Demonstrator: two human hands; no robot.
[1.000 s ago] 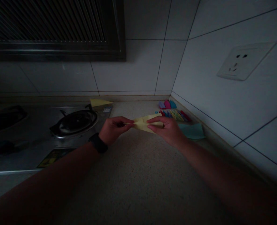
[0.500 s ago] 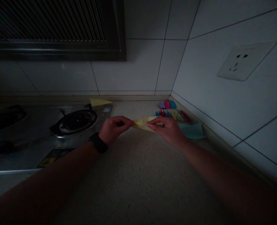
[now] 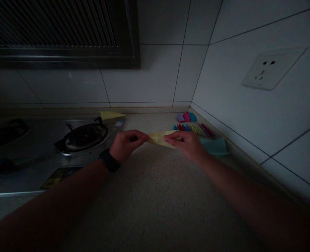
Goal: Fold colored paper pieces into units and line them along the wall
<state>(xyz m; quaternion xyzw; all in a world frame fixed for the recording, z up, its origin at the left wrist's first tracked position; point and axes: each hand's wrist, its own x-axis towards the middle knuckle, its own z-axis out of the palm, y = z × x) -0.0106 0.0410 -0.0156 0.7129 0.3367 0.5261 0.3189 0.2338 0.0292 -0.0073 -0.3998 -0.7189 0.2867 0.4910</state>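
Observation:
Above the speckled countertop point(image 3: 155, 196), a creased piece of folded yellow paper point(image 3: 156, 139) is stretched between both hands. My left hand point(image 3: 128, 142), with a dark band at the wrist, pinches its left end between thumb and fingers. Gripping the same paper further right, my right hand point(image 3: 186, 144) is closed with thumb and forefinger near the middle crease. Part of the paper passes behind the right fingers. Just right of that hand lies a sheet of pale green paper point(image 3: 215, 146).
A gas stove point(image 3: 86, 136) is on the left, with a yellow paper triangle point(image 3: 111, 114) at its back edge. Several colourful folded pieces point(image 3: 193, 128) lie in the back right corner. A range hood point(image 3: 62, 35) hangs above; a socket point(image 3: 273, 68) is on the right wall.
Both hands keep their pinch on the yellow paper, almost unmoved. The whole view has shifted very slightly.

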